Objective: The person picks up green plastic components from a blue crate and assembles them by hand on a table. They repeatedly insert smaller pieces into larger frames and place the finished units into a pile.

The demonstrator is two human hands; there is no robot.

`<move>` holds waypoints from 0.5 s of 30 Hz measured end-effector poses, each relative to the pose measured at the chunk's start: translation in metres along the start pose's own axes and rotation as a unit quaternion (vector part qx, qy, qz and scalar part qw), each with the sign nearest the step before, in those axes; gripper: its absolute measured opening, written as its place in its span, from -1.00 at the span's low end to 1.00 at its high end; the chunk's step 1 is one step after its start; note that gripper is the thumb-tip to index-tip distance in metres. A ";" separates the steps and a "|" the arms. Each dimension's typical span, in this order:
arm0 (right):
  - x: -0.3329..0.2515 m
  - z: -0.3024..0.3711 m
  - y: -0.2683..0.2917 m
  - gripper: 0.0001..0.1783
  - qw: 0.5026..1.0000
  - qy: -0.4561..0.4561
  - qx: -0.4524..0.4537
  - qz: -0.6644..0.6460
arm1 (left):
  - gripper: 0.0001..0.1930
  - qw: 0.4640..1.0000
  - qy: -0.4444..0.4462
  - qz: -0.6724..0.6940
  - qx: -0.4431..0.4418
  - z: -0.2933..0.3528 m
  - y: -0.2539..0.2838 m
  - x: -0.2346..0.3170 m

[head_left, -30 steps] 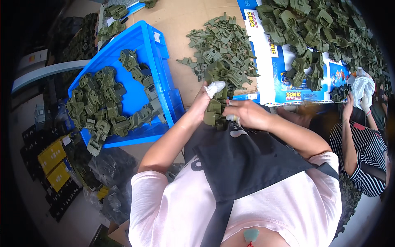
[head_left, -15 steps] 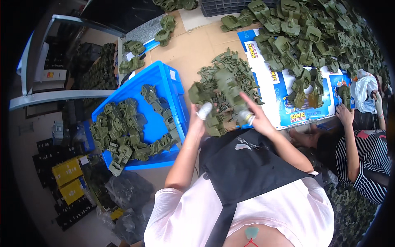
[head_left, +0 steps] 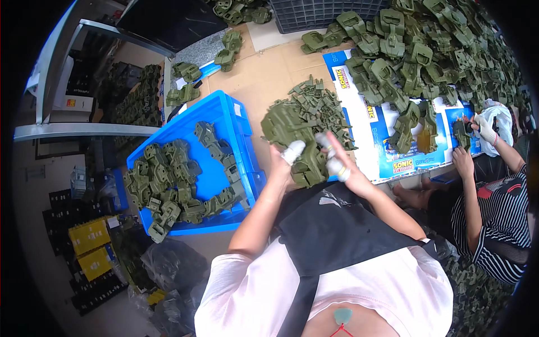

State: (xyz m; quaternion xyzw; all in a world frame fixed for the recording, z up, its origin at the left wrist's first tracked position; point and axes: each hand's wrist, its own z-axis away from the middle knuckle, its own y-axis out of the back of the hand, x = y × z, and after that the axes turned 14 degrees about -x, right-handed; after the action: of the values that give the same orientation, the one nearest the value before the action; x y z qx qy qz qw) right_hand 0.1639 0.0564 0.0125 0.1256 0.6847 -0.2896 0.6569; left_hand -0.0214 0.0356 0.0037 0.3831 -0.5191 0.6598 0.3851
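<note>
An olive-green moulded plastic part (head_left: 283,124), shaped like a toy vehicle body, is in my left hand (head_left: 285,159), whose wrapped white thumb lies over its near side. A second moulded section (head_left: 310,168) hangs at its lower end; whether the two are joined I cannot tell. Close by its right edge is my right hand (head_left: 342,163), with white wraps on thumb and fingertip. Its fingers are stretched out and spread, slightly smeared, and I make out nothing held in them. Behind the part lies a pile of small green plastic pieces (head_left: 323,101) on the cardboard (head_left: 252,73).
To the left, a blue crate (head_left: 222,182) holds several green moulded parts. More such parts (head_left: 415,50) are heaped at the far right, over printed blue-and-white card (head_left: 404,154). A black crate (head_left: 320,17) stands at the back. Another person's hands (head_left: 463,160) work at the right.
The held part has risen and turned, showing its broad face. My right hand has shifted slightly nearer; the blurred flat green piece beside it is no longer distinct. The other person's second hand has come in.
</note>
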 end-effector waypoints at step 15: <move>-0.029 0.030 0.027 -0.22 0.934 -0.176 -0.052 0.307 | -0.13 0.608 -0.186 -0.739 -0.224 0.015 -0.045 0.076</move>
State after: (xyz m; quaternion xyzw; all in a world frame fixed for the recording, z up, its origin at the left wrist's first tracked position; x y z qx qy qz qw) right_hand 0.2065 0.0673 0.0358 0.2428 0.5004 -0.0554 0.8292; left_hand -0.0104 0.0365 0.0926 0.6529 -0.2516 -0.0706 0.7109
